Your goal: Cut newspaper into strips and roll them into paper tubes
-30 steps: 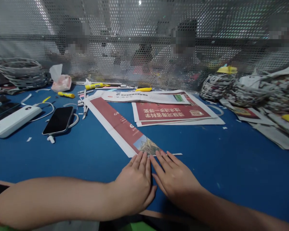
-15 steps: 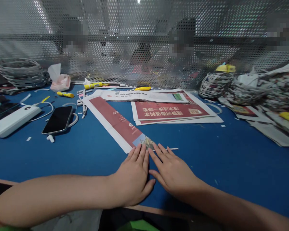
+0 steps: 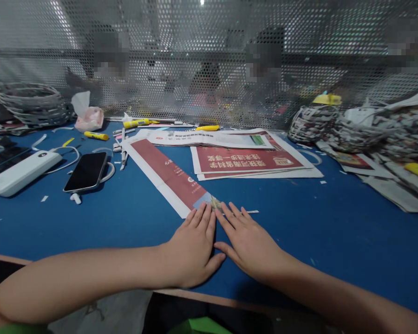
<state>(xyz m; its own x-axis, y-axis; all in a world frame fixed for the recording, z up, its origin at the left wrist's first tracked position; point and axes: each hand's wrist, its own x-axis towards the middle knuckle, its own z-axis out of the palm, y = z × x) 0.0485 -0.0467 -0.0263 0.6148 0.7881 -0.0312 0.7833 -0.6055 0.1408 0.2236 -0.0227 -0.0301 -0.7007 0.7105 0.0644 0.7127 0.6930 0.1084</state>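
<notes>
A long strip of newspaper [image 3: 167, 174] with a red band lies slantwise on the blue table [image 3: 334, 222], running from the far left towards me. My left hand [image 3: 194, 248] and my right hand [image 3: 247, 241] lie flat side by side over its near end, fingers stretched out and pressed down on the paper. The near end of the strip is hidden under my fingers. A thin white stick [image 3: 251, 212] pokes out to the right just beyond my right fingertips.
Folded newspapers [image 3: 251, 160] lie behind the strip. A black phone [image 3: 86, 171] and a white power bank [image 3: 21, 172] sit at the left, with yellow glue sticks [image 3: 135, 124] and a tissue pack [image 3: 87, 118] farther back. Woven paper baskets [image 3: 313, 123] stand right. A perforated metal screen [image 3: 209, 60] backs the table.
Both hands have slid forward along the strip, away from me, and now cover more of its near end. The picture at the strip's end is almost hidden.
</notes>
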